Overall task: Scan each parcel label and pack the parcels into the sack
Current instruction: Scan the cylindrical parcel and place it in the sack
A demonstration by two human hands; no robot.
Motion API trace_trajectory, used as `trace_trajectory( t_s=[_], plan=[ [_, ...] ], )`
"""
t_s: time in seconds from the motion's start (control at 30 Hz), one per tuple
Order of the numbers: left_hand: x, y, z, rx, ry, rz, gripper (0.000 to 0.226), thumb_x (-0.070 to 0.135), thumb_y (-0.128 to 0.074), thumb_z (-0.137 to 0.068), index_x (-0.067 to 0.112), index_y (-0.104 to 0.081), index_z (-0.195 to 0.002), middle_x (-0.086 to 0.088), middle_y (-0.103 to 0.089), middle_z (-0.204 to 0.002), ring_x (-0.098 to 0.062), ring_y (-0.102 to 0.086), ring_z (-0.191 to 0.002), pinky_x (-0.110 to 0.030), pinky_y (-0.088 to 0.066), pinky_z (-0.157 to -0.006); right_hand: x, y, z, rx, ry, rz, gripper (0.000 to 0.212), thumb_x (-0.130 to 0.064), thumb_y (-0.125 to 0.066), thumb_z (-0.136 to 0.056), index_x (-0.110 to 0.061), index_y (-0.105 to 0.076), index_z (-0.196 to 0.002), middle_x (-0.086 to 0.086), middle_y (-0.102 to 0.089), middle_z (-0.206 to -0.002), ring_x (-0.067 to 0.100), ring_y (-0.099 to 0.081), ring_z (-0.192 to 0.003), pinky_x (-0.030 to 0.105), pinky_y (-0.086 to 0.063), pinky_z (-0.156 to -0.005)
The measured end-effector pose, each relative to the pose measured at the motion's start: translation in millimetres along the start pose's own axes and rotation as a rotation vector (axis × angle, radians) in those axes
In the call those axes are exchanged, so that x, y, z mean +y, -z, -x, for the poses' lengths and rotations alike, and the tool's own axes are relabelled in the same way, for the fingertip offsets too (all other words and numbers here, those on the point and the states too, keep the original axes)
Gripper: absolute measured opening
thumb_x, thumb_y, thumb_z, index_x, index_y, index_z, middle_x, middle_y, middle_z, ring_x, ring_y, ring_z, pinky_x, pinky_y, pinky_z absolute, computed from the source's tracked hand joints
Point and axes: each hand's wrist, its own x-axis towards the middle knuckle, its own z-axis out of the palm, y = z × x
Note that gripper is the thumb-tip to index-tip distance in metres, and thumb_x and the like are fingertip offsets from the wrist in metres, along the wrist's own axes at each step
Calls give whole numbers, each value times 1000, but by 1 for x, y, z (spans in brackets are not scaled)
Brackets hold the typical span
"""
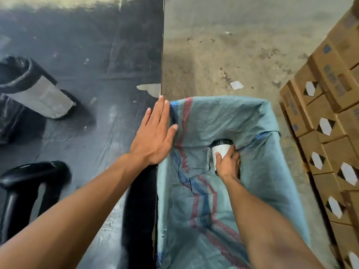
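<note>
A teal woven sack (223, 121) with red and blue stripes hangs open beside the black table (93, 70). My right hand (228, 162) reaches down into it and grips a black-wrapped parcel (221, 149) with a white label, low inside the sack. My left hand (155, 134) lies flat and open, fingers together, at the table's right edge against the sack's rim. A second black parcel (37, 90) with a pale label lies on the table at the far left. A black handheld scanner (29, 183) stands at the table's near left.
Stacked brown cardboard boxes (328, 117) with hexagonal cut-outs line the right side. Bare concrete floor (233, 45) with paper scraps lies beyond the sack. Another dark wrapped item (9, 121) sits at the table's left edge.
</note>
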Motion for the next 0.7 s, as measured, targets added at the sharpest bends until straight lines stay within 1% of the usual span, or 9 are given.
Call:
trace_trajectory(
  t_s=[0.07,0.17,0.23,0.3,0.43,0.53,0.63,0.7],
  plan=[
    [-2,-2,0,-1,3,-9,69,44,-17,-107,8,5,-161,-6,14,-169,-11,12,-155,-37,4,-127,5,-9,1,21,33,42,78,-36,-53,-109,0,-16,-167,32,-28,-164,47,-33,-147,48,-26,-121],
    [-3,-2,-2,-4,-9,-6,69,44,-18,-107,8,4,-161,-6,13,-169,-11,12,-155,-37,3,-127,6,-12,0,36,56,86,78,-36,-52,-109,4,-16,-166,31,-25,-167,45,-30,-151,48,-21,-124],
    [-2,-3,-1,-8,-4,-5,69,44,-18,-107,7,4,-161,-7,13,-169,-11,12,-155,-37,3,-127,5,-12,1,34,69,137,79,-36,-50,-110,6,-12,-165,28,-16,-172,40,-20,-158,45,-13,-129],
    [-1,-4,-1,-8,4,-8,70,45,-17,-107,7,4,-161,-7,13,-169,-11,13,-155,-37,3,-127,0,-11,2,19,68,157,79,-36,-46,-111,6,-7,-166,24,-8,-175,37,-11,-162,43,-9,-131],
    [-2,-2,-2,-15,5,-22,72,48,-15,-105,6,5,-161,-8,13,-169,-10,15,-154,-35,5,-127,-5,-3,0,-31,37,185,81,-38,-44,-112,7,-1,-165,23,-3,-175,36,-4,-163,43,-7,-132],
    [-1,-3,-3,-11,0,0,74,49,-14,-104,6,6,-160,-9,12,-169,-10,16,-154,-30,11,-124,-7,7,4,-45,67,187,87,-37,-51,-109,6,-2,-165,25,-5,-173,39,-5,-162,46,-9,-131],
    [-2,-3,-1,-16,0,35,73,49,-18,-105,7,4,-161,-9,11,-169,-11,13,-155,-31,10,-125,-9,22,17,-45,83,171,86,-38,-55,-107,2,-7,-166,24,-9,-172,39,-10,-161,48,-15,-130],
    [2,-1,0,-15,16,79,72,44,-27,-107,7,0,-161,-9,6,-169,-13,8,-156,-31,10,-125,-11,35,28,-38,106,173,80,-38,-54,-107,1,-14,-166,25,-15,-170,39,-14,-160,47,-16,-130]
  ],
)
